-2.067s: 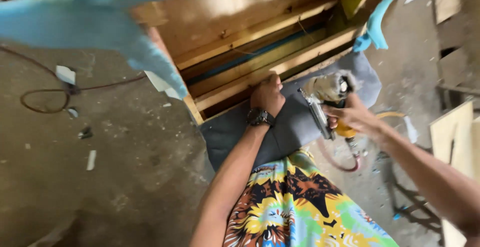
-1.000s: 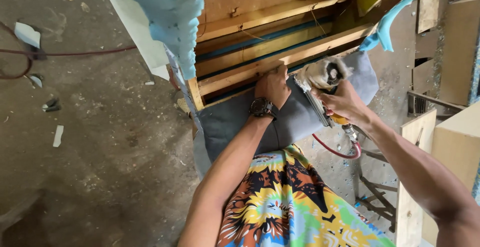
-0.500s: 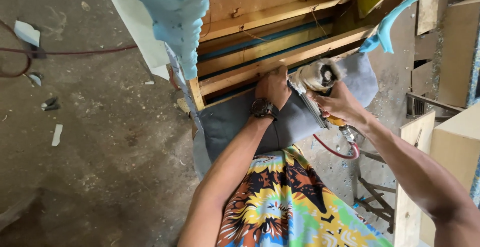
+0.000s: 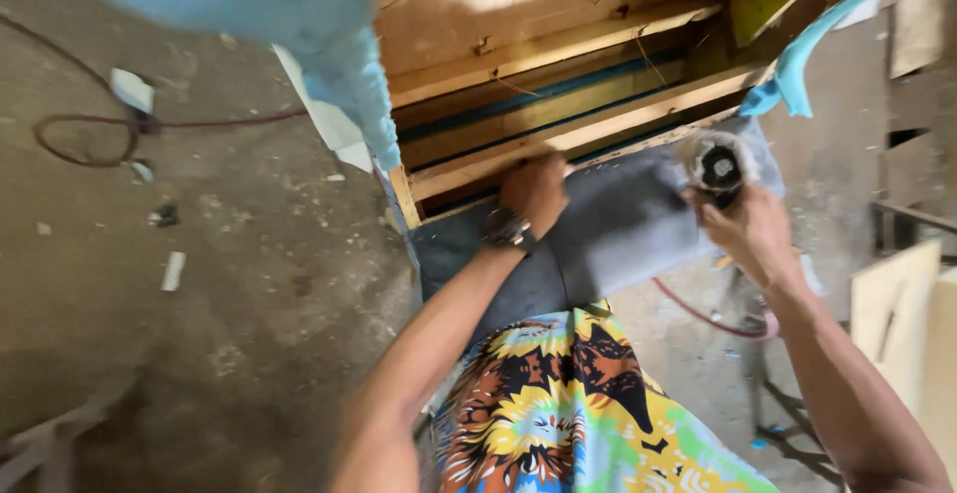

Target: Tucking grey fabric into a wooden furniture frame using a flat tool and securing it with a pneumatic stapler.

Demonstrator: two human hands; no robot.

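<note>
- The left hand [image 4: 535, 192], a dark watch [image 4: 505, 229] at its wrist, presses flat with fingers closed on grey cloth [image 4: 618, 234] at the lower rail of a wooden frame [image 4: 558, 144].
- The right hand [image 4: 753, 229] is wrapped around a stapler [image 4: 720, 166], nose to the cloth's right end.
- The cloth looks soft and limp, likely to slip unless pinched near the edge; the stapler seems heavy and rigid, best held by its handle.
- A red hose [image 4: 713, 316] hangs below the tool.
- Light-blue foam [image 4: 299, 24] hangs over the frame's left corner.
- White paper scraps [image 4: 132, 89], blank as far as can be told, lie on the concrete floor [image 4: 199, 304]; pale boards [image 4: 892, 304] lean at right.
</note>
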